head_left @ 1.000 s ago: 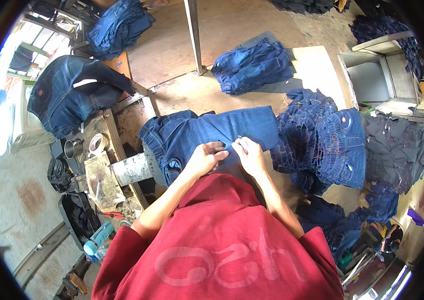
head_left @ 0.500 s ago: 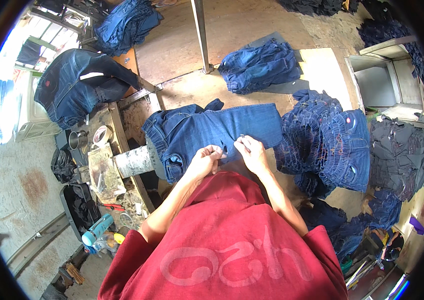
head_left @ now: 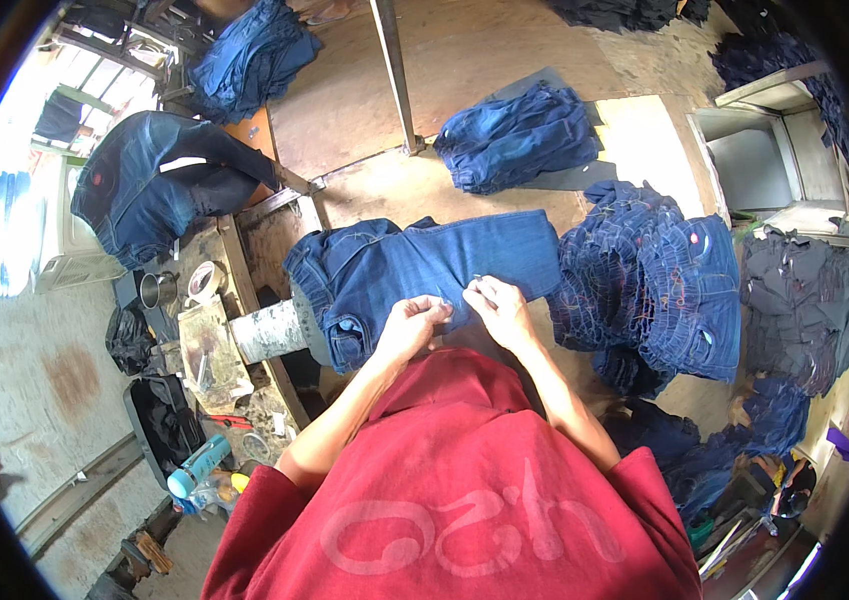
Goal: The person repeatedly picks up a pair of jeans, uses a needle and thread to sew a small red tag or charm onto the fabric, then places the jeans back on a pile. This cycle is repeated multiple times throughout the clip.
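There lie the blue jeans (head_left: pixel 484 245), under and beyond your fingertips, the gathered denim stack (head_left: pixel 689 300) just rightward. Your left hand (head_left: pixel 411 325) pinches narrow, its catch hidden; your right hand (head_left: pixel 500 307) seems to grip a small dark piece (head_left: pixel 477 277). Careful: a loose pinch could let it slip and snag the cloth.

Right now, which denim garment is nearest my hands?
The blue jeans laid crosswise directly before you; the gathered denim heap sits farther right, the bunched denim pile farther ahead, and the draped dark-blue denim farther left.
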Demonstrator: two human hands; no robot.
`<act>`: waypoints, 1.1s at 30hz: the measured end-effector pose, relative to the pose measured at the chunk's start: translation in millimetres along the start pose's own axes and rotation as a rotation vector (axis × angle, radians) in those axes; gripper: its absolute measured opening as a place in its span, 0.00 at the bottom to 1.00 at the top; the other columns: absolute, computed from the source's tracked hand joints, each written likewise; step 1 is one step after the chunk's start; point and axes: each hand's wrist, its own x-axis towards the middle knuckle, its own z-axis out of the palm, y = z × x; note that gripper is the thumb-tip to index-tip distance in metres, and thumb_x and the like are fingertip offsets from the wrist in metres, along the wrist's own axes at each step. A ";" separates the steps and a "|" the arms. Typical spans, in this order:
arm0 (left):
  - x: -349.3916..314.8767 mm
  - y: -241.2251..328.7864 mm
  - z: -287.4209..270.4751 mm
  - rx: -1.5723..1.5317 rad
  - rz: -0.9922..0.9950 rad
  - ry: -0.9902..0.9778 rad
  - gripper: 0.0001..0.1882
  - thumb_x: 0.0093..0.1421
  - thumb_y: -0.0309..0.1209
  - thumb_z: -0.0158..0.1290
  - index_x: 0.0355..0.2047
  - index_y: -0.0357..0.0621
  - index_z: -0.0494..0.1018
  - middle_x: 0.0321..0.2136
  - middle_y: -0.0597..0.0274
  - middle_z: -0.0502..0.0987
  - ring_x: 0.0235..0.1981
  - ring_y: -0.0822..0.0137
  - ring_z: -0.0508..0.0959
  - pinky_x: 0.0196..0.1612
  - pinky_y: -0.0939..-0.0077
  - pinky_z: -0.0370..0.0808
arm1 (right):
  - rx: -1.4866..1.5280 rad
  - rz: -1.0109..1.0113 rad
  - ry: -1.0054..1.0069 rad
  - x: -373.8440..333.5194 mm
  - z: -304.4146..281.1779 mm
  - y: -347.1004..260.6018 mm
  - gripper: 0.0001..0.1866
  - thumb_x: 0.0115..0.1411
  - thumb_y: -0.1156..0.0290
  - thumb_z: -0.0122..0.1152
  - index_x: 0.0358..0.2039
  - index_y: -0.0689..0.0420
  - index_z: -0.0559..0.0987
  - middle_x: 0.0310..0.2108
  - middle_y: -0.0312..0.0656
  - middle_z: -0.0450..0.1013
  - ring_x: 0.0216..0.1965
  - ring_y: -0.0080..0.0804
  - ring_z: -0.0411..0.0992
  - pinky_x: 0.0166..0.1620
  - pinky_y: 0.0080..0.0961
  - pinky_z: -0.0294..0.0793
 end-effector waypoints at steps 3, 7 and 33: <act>1.4 -1.8 1.3 0.026 0.006 0.031 0.06 0.73 0.31 0.57 0.41 0.42 0.79 0.32 0.64 0.84 0.16 0.80 0.66 0.25 0.77 0.73 | 0.008 0.009 -0.014 0.4 -2.8 0.0 0.13 0.71 0.64 0.70 0.39 0.63 0.84 0.27 0.40 0.79 0.24 0.21 0.67 0.30 0.27 0.69; -16.0 -2.9 -5.9 -0.177 -0.053 0.028 0.06 0.72 0.31 0.56 0.41 0.42 0.77 0.34 0.62 0.84 0.16 0.79 0.66 0.25 0.76 0.74 | 0.034 0.014 -0.008 -0.9 -4.1 0.8 0.14 0.71 0.63 0.71 0.40 0.63 0.84 0.26 0.39 0.78 0.24 0.21 0.67 0.29 0.27 0.68; -9.0 14.8 6.4 0.159 -0.011 0.078 0.08 0.69 0.33 0.61 0.36 0.41 0.79 0.28 0.66 0.80 0.21 0.78 0.71 0.24 0.81 0.69 | 0.014 0.066 -0.101 5.8 -11.5 2.5 0.11 0.68 0.63 0.72 0.36 0.59 0.85 0.22 0.31 0.72 0.25 0.17 0.64 0.30 0.26 0.66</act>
